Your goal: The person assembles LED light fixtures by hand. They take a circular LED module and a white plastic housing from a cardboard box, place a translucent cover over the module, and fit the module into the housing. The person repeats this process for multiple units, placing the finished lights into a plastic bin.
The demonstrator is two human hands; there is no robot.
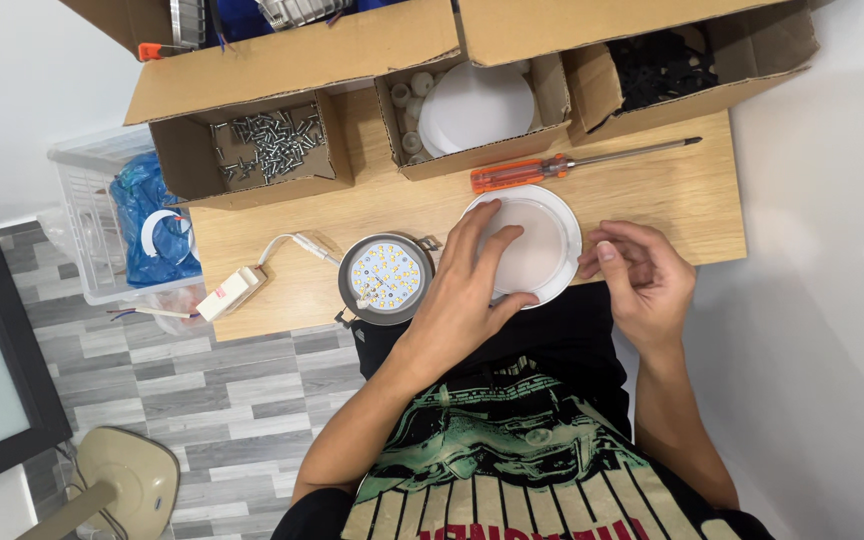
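Your left hand lies spread, fingers open, flat on top of the round white plastic diffuser disc at the near edge of the light wooden desk, pressing on it rather than gripping. Your right hand sits just beside the disc's right rim, fingers loosely curled, fingertips at or near the edge; cannot tell if it actually pinches the rim. Just left of the disc, touching your left wrist area, sits a round grey metal downlight body with a yellow-dotted LED board, a white cable running to a small white driver box. An orange-handled screwdriver lies behind the disc. Along the back: a cardboard box of silver screws, a cardboard box of white discs, a cardboard box of black parts. A clear plastic crate with blue bag stands off the desk's left end.
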